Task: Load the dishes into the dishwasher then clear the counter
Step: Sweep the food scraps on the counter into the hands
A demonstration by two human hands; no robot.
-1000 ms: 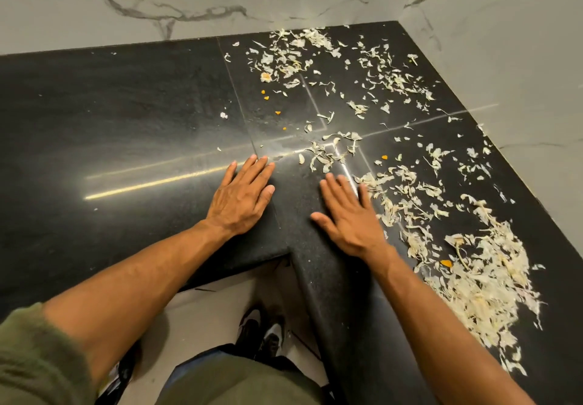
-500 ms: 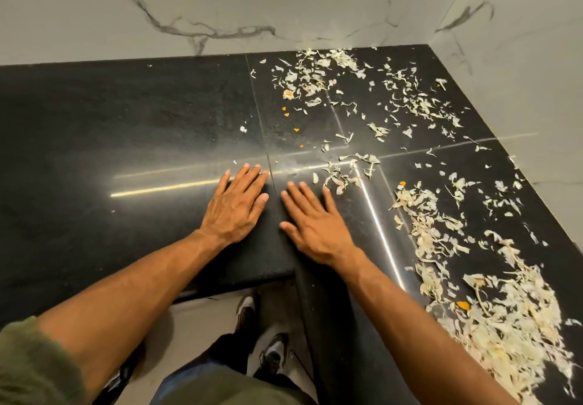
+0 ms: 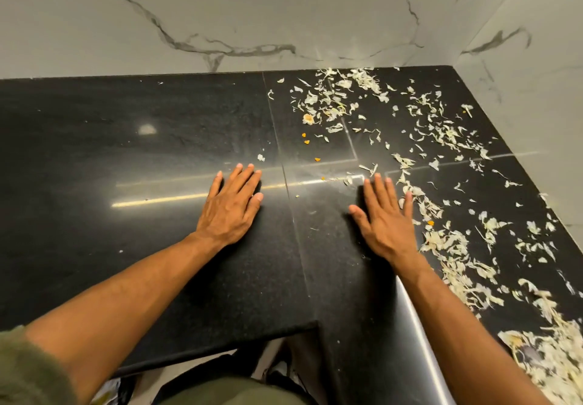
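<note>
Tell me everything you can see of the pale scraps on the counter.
The pale scraps look like thin, whitish shreds or peelings, with a few orange bits mixed in. They lie loose on the black counter, spread over its right part into the corner, densest at the near right. The right hand lies flat at their edge.

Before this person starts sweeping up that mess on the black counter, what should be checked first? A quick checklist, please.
1. Hands free: left hand and right hand lie flat on the counter, nothing in either grip: ok.
2. Scraps in reach: pale scraps lie right beside the right hand's fingers: ok.
3. Counter cleared: scraps spread from the right side to the back corner, with a few orange bits: not ok.
4. Bin or cloth to collect into: none in view: cannot tell.
5. Dishes loaded: no dishwasher in view: cannot tell.
</note>
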